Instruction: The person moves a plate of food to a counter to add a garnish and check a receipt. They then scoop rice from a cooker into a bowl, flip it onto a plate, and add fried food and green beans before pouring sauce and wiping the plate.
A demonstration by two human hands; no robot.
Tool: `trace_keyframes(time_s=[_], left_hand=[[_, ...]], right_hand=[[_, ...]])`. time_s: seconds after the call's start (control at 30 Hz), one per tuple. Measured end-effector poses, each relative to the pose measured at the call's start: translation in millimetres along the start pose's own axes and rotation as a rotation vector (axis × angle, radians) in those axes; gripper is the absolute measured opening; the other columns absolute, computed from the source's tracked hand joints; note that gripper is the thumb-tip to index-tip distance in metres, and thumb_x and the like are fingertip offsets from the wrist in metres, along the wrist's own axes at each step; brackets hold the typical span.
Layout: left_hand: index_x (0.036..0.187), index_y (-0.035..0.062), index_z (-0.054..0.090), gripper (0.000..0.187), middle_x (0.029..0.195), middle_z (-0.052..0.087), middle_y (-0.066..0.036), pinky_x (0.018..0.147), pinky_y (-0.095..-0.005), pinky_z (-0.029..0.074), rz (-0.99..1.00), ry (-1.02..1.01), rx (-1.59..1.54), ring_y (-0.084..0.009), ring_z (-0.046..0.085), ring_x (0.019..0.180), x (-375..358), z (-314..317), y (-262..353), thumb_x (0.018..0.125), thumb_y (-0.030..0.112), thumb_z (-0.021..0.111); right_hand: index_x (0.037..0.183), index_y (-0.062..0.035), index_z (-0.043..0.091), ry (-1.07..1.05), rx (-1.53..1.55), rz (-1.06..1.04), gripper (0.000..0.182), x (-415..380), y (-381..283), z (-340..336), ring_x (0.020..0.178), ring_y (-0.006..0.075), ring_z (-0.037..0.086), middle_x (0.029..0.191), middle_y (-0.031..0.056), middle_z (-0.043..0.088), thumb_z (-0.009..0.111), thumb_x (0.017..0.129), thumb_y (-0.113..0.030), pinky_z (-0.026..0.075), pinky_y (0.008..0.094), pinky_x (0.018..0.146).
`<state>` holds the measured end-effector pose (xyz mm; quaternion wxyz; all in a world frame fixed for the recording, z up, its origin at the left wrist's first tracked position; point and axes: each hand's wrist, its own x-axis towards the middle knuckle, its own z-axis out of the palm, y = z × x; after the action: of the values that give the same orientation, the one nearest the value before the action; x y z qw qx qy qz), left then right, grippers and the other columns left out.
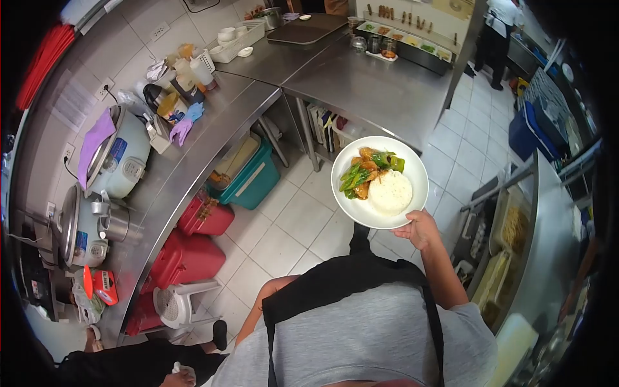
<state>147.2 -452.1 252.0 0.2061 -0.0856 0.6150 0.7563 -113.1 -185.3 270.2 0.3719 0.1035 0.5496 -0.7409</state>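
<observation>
My right hand (419, 229) grips the near rim of a round white plate (342, 193), thumb on the edge and fingers beneath. On the plate sit a dome of white rice (391, 193) and, beside it, glazed brown pieces with green vegetables (371, 171). The plate is held out over the tiled floor, just short of a steel counter. Of my left arm only a bent part shows beside the black apron (342, 284); the left hand is hidden.
Steel counters (361, 74) run ahead and to the left, carrying rice cookers (126, 161), bottles and a brown tray (308, 29). Red bins (187, 258) and a teal tub (251, 174) stand underneath. One person is close at lower left; another (500, 32) stands far right.
</observation>
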Motion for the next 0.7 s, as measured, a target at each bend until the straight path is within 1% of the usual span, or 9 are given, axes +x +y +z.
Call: trace_keyframes(time_s=[0.2, 0.33, 0.4, 0.43, 0.47, 0.5, 0.6, 0.67, 0.7], left_hand=[[0.114, 0.0012, 0.045, 0.042, 0.103, 0.055, -0.01, 0.074, -0.0275, 0.041, 0.01, 0.059, 0.083, -0.017, 0.053, 0.087, 106.5, -65.2, 44.5, 0.082, 0.028, 0.049], [0.115, 0.0026, 0.044, 0.042, 0.102, 0.055, -0.01, 0.073, -0.028, 0.042, 0.105, 0.062, 0.423, -0.0184, 0.054, 0.085, 196.3, -126.5, 73.4, 0.083, 0.03, 0.048], [0.116, 0.0033, 0.043, 0.042, 0.101, 0.055, -0.01, 0.072, -0.0283, 0.042, -0.087, 0.354, 0.185, -0.0191, 0.055, 0.083, 231.4, -153.8, 91.7, 0.084, 0.03, 0.047], [0.119, 0.0053, 0.041, 0.043, 0.101, 0.055, -0.01, 0.071, -0.0284, 0.042, -0.234, 0.548, -0.134, -0.0194, 0.055, 0.083, 243.6, -160.8, 99.3, 0.084, 0.032, 0.046], [0.12, 0.0067, 0.039, 0.043, 0.101, 0.055, -0.009, 0.07, -0.0284, 0.042, -0.212, 0.536, -0.151, -0.0188, 0.055, 0.082, 249.9, -171.9, 104.6, 0.085, 0.032, 0.045], [0.121, 0.0082, 0.038, 0.044, 0.1, 0.055, -0.009, 0.07, -0.0283, 0.042, -0.19, 0.524, -0.168, -0.0181, 0.056, 0.082, 251.5, -183.9, 106.7, 0.085, 0.032, 0.044], [0.121, 0.0108, 0.038, 0.041, 0.096, 0.056, -0.008, 0.066, -0.027, 0.043, -0.195, 0.537, -0.165, -0.0162, 0.056, 0.079, 260.3, -231.2, 103.1, 0.086, 0.032, 0.044], [0.119, 0.0106, 0.04, 0.039, 0.093, 0.056, -0.008, 0.063, -0.0262, 0.043, -0.167, 0.54, -0.137, -0.0149, 0.057, 0.075, 275.5, -275.9, 108.3, 0.086, 0.032, 0.044], [0.117, 0.0088, 0.041, 0.038, 0.09, 0.057, -0.007, 0.061, -0.0248, 0.043, -0.172, 0.572, -0.061, -0.0139, 0.057, 0.071, 289.0, -292.8, 132.1, 0.086, 0.031, 0.045]], right_hand=[[0.117, -0.0043, 0.026, -0.018, 0.002, 0.041, 0.046, 133.8, -88.8, 18.1, 0.066, 0.0306, 0.061, 0.097, 0.0209, 0.053, 0.039, 0.073, -0.009, 0.051, 0.0352, 0.054], [0.116, -0.004, 0.027, -0.025, 0.058, 0.054, 0.045, 232.1, -137.7, 32.4, 0.067, 0.0322, 0.06, 0.097, 0.0215, 0.052, 0.039, 0.074, -0.007, 0.051, 0.037, 0.055], [0.116, -0.0044, 0.026, 0.007, 0.073, 0.054, 0.045, 278.6, -156.3, 53.8, 0.069, 0.0331, 0.06, 0.098, 0.0217, 0.052, 0.039, 0.074, -0.006, 0.051, 0.0377, 0.055], [0.117, -0.0047, 0.026, 0.021, 0.081, 0.041, 0.045, 292.7, -162.4, 64.9, 0.07, 0.0335, 0.06, 0.099, 0.0219, 0.051, 0.04, 0.074, -0.005, 0.051, 0.0378, 0.056], [0.117, -0.005, 0.025, 0.032, 0.089, 0.021, 0.045, 308.7, -168.9, 74.4, 0.072, 0.034, 0.059, 0.1, 0.022, 0.05, 0.04, 0.074, -0.005, 0.051, 0.038, 0.056], [0.112, -0.0008, 0.03, 0.01, 0.045, 0.018, 0.036, 329.1, -166.4, 74.9, 0.076, 0.0314, 0.059, 0.098, 0.0204, 0.052, 0.038, 0.078, -0.009, 0.05, 0.0375, 0.064], [0.118, -0.0061, 0.023, 0.016, 0.191, 0.039, 0.044, 368.7, -168.0, 99.3, 0.08, 0.0328, 0.058, 0.103, 0.0202, 0.049, 0.039, 0.077, -0.005, 0.05, 0.0386, 0.064], [0.117, -0.0065, 0.023, 0.04, 0.226, 0.005, 0.042, 383.6, -171.3, 125.5, 0.079, 0.0315, 0.059, 0.101, 0.0197, 0.05, 0.038, 0.079, -0.006, 0.049, 0.038, 0.064], [0.117, -0.0067, 0.024, 0.054, 0.246, -0.018, 0.04, 392.0, -173.1, 139.7, 0.079, 0.0308, 0.059, 0.101, 0.0195, 0.05, 0.038, 0.08, -0.006, 0.049, 0.0378, 0.064]])
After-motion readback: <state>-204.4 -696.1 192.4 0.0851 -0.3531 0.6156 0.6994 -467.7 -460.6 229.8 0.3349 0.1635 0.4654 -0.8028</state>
